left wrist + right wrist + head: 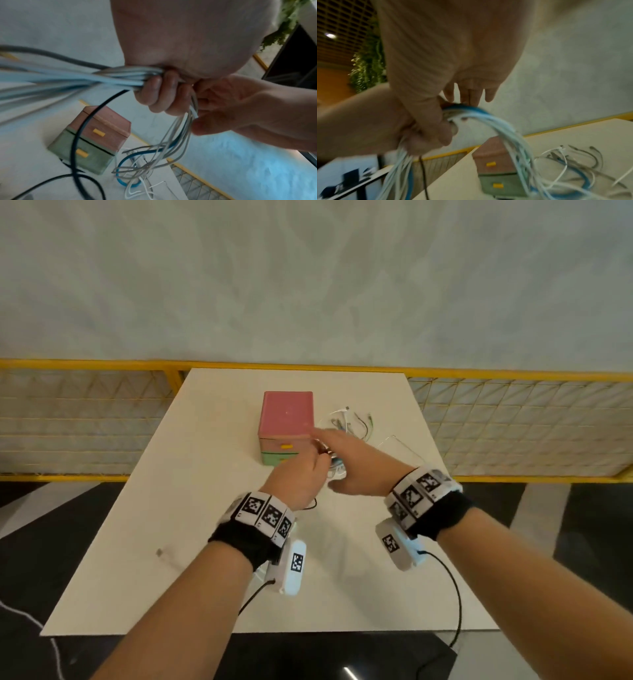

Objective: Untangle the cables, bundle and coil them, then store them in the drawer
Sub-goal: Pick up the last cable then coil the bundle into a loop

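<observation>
While my left hand (297, 478) curls its fingers (155, 93) tight around the cable bundle (102, 79), my right hand (356, 465) lies over it with fingers (471, 96) stretched out straight; the thumb sits against the strands, though I cannot tell whether it truly pinches them. Both hands hover above the middle of the white table (171, 542), just near of one small drawer box (287, 428) with a pink top. That box has two drawers, pink above green, each with one yellow handle, both closed. In the bundle I count one blue cable (127, 158), one black cable (75, 142) and several pale grey or white ones, too blurred to number. More loose cable ends (349, 422) lie on the table right of the box, touching its side. One wrist band with printed markers (265, 513) wraps each of my two forearms. One yellow mesh fence (513, 419) runs along the far edge.
</observation>
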Action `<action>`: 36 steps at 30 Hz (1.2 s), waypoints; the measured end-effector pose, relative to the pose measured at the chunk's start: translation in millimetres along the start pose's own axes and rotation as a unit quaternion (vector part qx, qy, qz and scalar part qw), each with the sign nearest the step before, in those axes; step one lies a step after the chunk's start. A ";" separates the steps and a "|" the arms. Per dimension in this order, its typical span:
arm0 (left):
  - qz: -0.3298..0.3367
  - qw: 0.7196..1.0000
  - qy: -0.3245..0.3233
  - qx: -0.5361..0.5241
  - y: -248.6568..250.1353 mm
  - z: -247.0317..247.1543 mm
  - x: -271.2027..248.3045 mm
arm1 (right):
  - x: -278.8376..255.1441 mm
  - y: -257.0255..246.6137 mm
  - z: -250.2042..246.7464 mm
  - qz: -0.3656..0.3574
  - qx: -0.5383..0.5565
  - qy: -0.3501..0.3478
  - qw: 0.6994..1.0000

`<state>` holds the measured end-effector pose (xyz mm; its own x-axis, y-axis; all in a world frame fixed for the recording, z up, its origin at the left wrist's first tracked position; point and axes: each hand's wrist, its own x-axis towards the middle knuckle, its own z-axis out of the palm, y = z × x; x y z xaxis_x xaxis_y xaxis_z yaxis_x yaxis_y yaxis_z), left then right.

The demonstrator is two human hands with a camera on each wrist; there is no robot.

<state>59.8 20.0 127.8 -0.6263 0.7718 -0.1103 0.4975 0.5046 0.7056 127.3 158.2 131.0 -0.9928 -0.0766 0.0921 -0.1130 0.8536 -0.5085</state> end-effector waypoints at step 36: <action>0.088 0.988 -0.026 0.125 7.3 -2.8 -1.4 | -18.5 -18.9 27.7 0.088 -0.139 0.156 0.974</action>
<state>62.6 21.5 135.0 -0.4881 0.8718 -0.0408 0.7328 0.4348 0.5234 146.7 129.2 115.2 -0.9305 0.2068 0.3022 0.1163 0.9495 -0.2916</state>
